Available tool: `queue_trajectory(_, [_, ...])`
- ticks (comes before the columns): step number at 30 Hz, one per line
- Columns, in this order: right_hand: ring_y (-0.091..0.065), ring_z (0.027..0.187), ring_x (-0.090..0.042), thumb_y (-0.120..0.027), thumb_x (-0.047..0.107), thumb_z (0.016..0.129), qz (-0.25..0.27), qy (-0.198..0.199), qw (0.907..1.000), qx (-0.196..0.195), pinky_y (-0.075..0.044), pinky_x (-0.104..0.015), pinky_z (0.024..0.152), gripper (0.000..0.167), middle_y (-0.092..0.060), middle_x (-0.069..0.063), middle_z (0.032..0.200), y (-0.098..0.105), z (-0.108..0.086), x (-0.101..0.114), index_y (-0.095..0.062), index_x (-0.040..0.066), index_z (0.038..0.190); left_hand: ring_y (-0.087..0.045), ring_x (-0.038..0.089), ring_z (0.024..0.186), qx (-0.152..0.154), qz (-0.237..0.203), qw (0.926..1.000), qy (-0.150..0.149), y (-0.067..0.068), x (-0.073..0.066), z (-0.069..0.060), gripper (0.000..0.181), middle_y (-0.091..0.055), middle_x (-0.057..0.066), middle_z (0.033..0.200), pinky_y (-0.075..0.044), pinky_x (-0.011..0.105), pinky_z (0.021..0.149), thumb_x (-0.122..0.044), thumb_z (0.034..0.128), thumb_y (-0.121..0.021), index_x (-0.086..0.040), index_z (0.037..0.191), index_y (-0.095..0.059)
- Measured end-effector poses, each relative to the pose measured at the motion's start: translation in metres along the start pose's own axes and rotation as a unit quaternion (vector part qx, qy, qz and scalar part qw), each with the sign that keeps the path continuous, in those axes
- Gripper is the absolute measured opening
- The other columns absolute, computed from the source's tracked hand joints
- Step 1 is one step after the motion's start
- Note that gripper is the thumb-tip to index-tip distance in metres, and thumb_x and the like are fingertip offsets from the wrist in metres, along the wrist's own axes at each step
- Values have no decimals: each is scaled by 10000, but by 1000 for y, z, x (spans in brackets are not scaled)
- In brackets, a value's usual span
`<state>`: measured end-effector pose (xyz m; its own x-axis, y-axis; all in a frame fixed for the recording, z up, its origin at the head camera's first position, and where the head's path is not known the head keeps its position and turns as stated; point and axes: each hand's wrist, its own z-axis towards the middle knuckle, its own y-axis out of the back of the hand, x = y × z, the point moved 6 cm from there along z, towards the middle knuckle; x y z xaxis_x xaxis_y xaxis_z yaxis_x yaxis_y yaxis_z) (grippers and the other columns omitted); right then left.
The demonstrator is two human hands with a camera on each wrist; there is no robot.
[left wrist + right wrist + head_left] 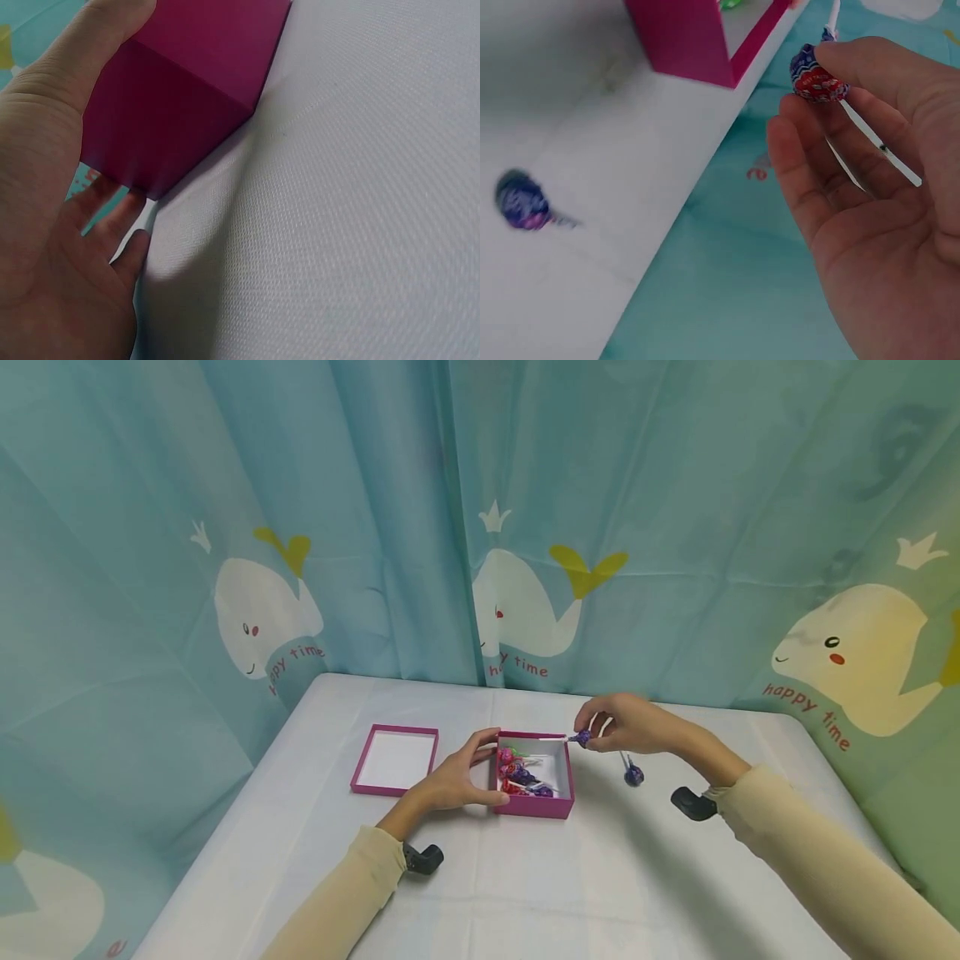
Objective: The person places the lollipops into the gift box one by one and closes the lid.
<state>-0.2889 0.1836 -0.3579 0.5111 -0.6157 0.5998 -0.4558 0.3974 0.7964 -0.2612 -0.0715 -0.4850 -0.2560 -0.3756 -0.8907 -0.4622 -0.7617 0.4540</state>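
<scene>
A magenta box (532, 807) with a white inside stands on the white-covered table, several wrapped lollipops (517, 770) lying in its left and front part. My left hand (450, 781) grips the box's left side, thumb at the front; the left wrist view shows this hand (37, 157) against the magenta walls (165, 105). Above the box's back right corner, my right hand (633, 725) pinches a purple lollipop (582, 738), its white stick pointing left. In the right wrist view, thumb and fingers of the hand (885, 247) hold the blue-and-red candy (817, 79); two white sticks show.
Left of the box lies a magenta-rimmed lid (378, 791), its white inside facing up. Another purple lollipop (633, 774) lies on the table to the right, also visible in the right wrist view (523, 202). A teal curtain (390, 610) hangs behind the table.
</scene>
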Motion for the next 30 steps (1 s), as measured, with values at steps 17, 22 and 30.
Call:
queue_trajectory(17, [-640,818,-111,-764,28,875,-16,236,9941,1057,-581,-256,688,189,-707,67,954,-51,45,15,-747,150,1018,-348,276,1506,42,-28,10000,-12,-2,0,0,1099,-258,47,1678,-291,533,1210,-383,800,-890,-225,1631,-189])
queue_trajectory(22, [-643,823,-110,-765,35,882,-23,211,9927,1186,-583,-249,695,180,-712,57,967,-56,51,16,-756,118,1041,-349,275,1505,30,-33,10000,-13,-1,-1,0,1090,-256,47,1679,-292,529,1211,-346,805,-890,-210,1632,-193])
queue_trajectory(30, [-667,896,-96,-776,63,894,-260,203,9883,1489,-592,-274,788,175,-729,61,1014,-66,61,20,-772,134,1053,-344,319,1504,62,-110,9998,-140,0,0,0,1069,-240,88,1682,-284,579,1202,-259,816,-884,-194,1631,-196])
